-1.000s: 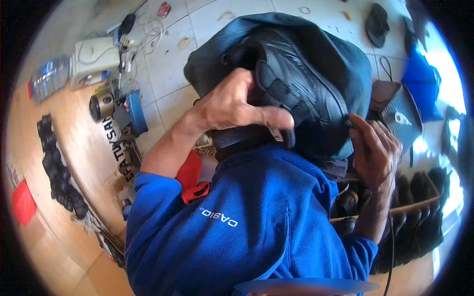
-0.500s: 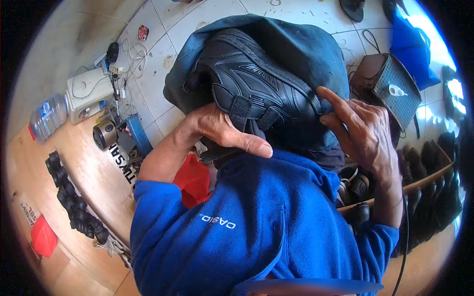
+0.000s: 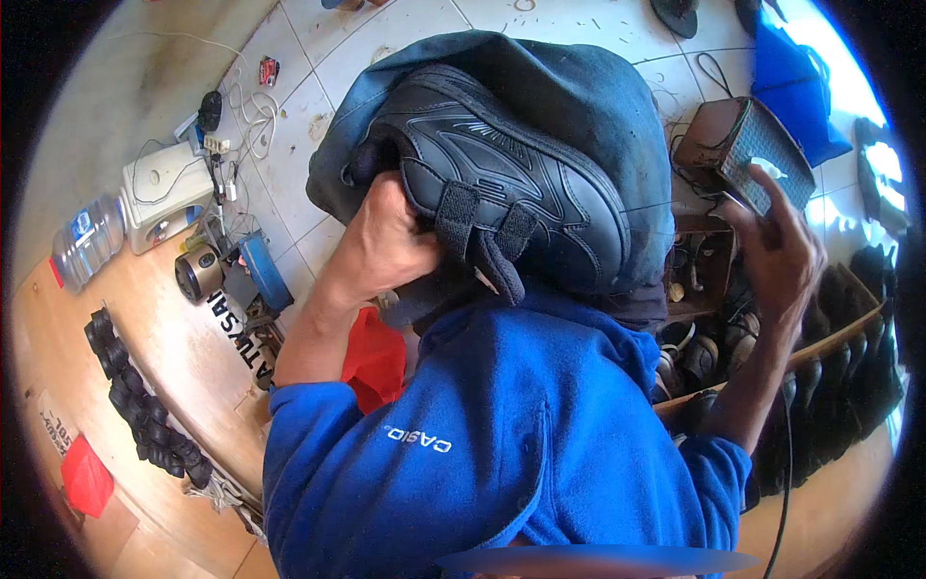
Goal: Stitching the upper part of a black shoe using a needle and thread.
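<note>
Away from the shoe (image 3: 502,164) goes the right hand (image 3: 776,246), which half a second earlier had its index finger and thumb at the toe; meanwhile the left thumb, earlier stretched out past the straps (image 3: 457,212), tucks in behind them. The shoe, black, stays on the dark cloth (image 3: 617,106) over the person's lap, toe to the right. Just left of the shoe, at its opening, the left hand (image 3: 381,241) grips the edge with curled fingers, the tips hidden behind the upper. Well right of the shoe, the right hand's index finger and thumb stand apart in front of the case (image 3: 709,145); whether they pinch anything I cannot tell, and the other fingers partly cover one another. The index fingertip overlaps a white mark on the case. Farther right, glare washes out part of the blue bag (image 3: 796,96); below right of the shoe, the forearm hides part of the crate (image 3: 830,333) of footwear. A blurred blue oval covers the bottom edge. Below the shoe, the sweater (image 3: 463,482) bears a short white word, readable; left of it, large black letters run partly covered along a board (image 3: 174,338), and the bottle's (image 3: 92,246) label is too small to read.
</note>
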### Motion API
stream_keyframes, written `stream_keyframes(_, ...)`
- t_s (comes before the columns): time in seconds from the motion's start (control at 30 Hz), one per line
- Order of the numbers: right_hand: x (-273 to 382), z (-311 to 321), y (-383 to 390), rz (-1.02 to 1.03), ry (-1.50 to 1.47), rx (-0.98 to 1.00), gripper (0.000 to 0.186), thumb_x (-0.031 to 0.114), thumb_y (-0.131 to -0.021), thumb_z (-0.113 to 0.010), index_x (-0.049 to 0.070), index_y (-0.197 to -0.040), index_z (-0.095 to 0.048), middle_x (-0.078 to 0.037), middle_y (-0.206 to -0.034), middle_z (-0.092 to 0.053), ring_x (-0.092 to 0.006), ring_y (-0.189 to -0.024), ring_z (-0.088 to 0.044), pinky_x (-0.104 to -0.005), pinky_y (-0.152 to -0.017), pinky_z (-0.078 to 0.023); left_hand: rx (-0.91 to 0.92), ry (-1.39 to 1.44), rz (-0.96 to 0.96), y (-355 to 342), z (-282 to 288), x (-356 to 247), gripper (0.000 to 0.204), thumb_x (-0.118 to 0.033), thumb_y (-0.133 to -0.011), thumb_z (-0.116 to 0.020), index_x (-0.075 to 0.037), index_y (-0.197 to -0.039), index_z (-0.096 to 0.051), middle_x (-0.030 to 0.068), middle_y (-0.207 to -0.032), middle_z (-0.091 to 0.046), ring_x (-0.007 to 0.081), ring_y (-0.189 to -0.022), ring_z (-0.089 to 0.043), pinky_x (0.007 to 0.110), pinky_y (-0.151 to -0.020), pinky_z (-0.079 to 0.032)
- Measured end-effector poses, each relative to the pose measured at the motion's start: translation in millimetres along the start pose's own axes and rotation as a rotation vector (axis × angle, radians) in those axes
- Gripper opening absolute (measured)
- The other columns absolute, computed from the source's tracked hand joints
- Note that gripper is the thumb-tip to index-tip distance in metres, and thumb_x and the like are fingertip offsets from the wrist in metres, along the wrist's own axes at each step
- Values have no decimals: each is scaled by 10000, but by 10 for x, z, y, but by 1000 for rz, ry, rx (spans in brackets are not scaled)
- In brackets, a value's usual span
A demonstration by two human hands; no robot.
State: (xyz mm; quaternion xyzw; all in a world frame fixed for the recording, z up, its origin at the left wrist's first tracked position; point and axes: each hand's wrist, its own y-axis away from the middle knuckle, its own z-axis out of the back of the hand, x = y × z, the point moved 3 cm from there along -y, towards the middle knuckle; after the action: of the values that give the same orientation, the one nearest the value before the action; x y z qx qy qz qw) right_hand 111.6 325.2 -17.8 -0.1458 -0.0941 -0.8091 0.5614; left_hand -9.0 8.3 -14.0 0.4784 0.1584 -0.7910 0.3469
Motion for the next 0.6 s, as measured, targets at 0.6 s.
stream_keyframes(0.6, 474, -253, 147, 344, -1209, -97, 946, -17, -707, -763, -14, -1438, -163, -219, -860, -680, -184, -598, -638, -268, -564, -514, -246, -21, -156, -63, -109, -60, 341, -22, -696, -703, 17, -1022, -612, 177, -976, -666, 310, -922, -652, 376, -836, -492)
